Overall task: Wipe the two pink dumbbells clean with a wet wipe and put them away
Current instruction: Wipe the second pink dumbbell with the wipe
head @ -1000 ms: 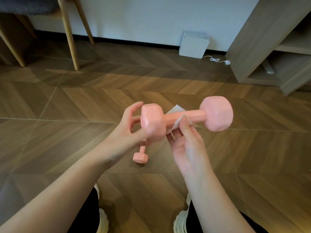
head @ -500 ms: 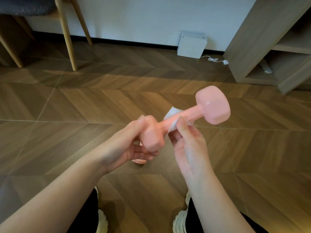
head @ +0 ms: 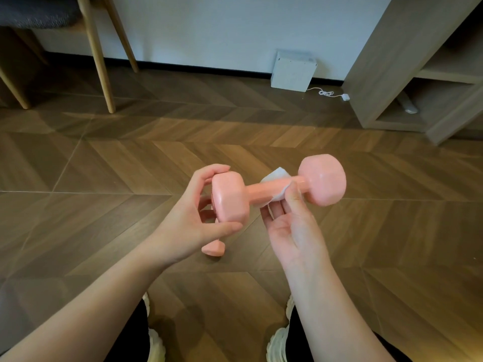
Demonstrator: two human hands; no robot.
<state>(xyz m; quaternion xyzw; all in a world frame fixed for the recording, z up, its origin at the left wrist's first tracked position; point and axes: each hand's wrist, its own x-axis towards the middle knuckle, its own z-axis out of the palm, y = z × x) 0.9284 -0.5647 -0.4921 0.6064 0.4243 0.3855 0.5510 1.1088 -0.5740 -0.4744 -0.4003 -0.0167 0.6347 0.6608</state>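
Two bare hands hold one pink dumbbell (head: 264, 190) up in the air above the brown wooden floor (head: 104, 165). Its long bar lies almost flat and runs from left to right, and the right end points a little up and away from the person. The left hand (head: 190, 218) grips the big left end, with the fingers curled over the top and the thumb tucked under it. The right hand (head: 292, 231) pinches a white wet wipe (head: 277, 176) around the bar, close to the right end, with the thumb pressed on top and the other fingers underneath. The wipe sticks out above and below the bar. A second pink dumbbell (head: 213, 249) lies on the floor just under the left hand; only one end of it shows, and the hand hides the rest. At the bottom, the tips of two white shoes (head: 277, 342) peek out. Far back by the wall stands a small white box (head: 292, 71) with a thin white cord (head: 326, 93) beside it. A wooden shelf (head: 392, 61) stands on the right, and light wooden chair legs (head: 98, 61) stand on the left.
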